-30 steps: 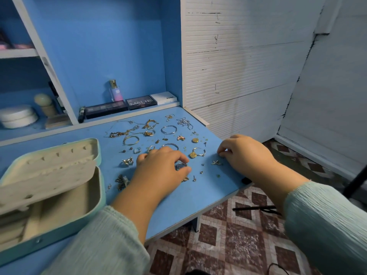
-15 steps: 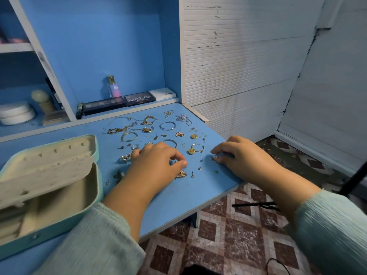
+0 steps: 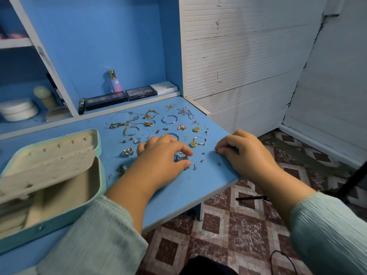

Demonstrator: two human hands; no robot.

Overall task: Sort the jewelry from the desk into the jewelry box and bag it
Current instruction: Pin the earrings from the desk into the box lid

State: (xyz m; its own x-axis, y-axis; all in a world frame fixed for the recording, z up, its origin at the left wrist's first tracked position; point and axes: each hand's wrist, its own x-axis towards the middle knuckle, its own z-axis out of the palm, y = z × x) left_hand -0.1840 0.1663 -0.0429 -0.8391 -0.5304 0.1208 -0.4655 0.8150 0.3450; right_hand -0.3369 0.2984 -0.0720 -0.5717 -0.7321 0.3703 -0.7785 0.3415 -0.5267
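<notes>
Several pieces of gold and silver jewelry (image 3: pixel 168 120) lie scattered on the blue desk (image 3: pixel 178 187): hoops, chains, studs and a butterfly piece (image 3: pixel 127 151). My left hand (image 3: pixel 160 157) lies among them, thumb and forefinger pinching a small ring (image 3: pixel 182 156). My right hand (image 3: pixel 246 153) is near the desk's right edge, its fingertips pinching a tiny earring stud (image 3: pixel 216 150). The open pale-green jewelry box (image 3: pixel 59 175) with a cream lining sits at the left.
Makeup palettes (image 3: pixel 123 96), a small perfume bottle (image 3: pixel 114 81) and a white box (image 3: pixel 164 87) stand on the back ledge. White jars (image 3: pixel 18 109) sit on the left shelf. The desk ends just right of my right hand, above a patterned tile floor (image 3: pixel 228 225).
My right hand closed its fingertips on a small stud near the desk's right edge. My left hand's thumb and forefinger closed on the ring beneath them.
</notes>
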